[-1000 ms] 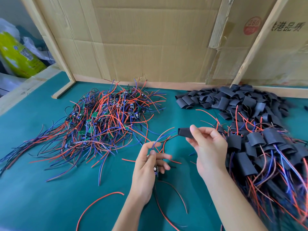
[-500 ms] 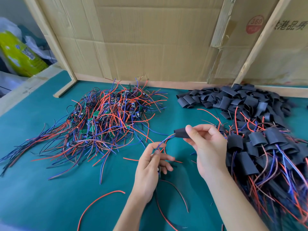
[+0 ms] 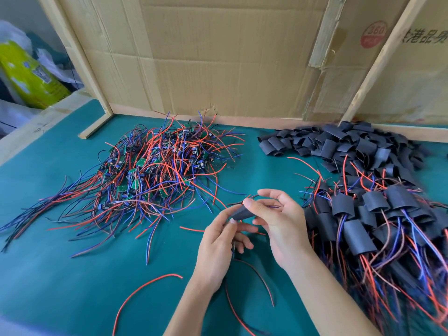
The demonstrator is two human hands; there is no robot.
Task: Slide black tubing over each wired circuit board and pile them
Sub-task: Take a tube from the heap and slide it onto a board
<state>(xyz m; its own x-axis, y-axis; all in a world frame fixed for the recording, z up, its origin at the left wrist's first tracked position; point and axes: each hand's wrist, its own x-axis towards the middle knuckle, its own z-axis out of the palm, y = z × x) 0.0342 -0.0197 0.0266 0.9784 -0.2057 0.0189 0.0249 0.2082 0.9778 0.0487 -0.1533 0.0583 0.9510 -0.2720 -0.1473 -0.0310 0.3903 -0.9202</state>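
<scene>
black tube (image 3: 242,213) between two hands (image 3: 252,229)

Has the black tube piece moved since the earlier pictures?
Yes. The black tube piece has come down toward the person and the left hand, away from the cardboard wall.

1. To my left, the tangle of bare wired boards (image 3: 155,175) covers the table, its wire ends trailing out toward the left edge.
2. To my right, the heap of sleeved boards (image 3: 378,221) lies just beside my right hand (image 3: 278,221), and the loose black tubes (image 3: 339,144) fill the far right corner.
3. Between the piles runs a lane of bare green mat (image 3: 249,161) up to the cardboard wall (image 3: 218,57) (nothing passes beyond it).
4. Near left, the mat lies open save one stray red wire (image 3: 143,289).
</scene>
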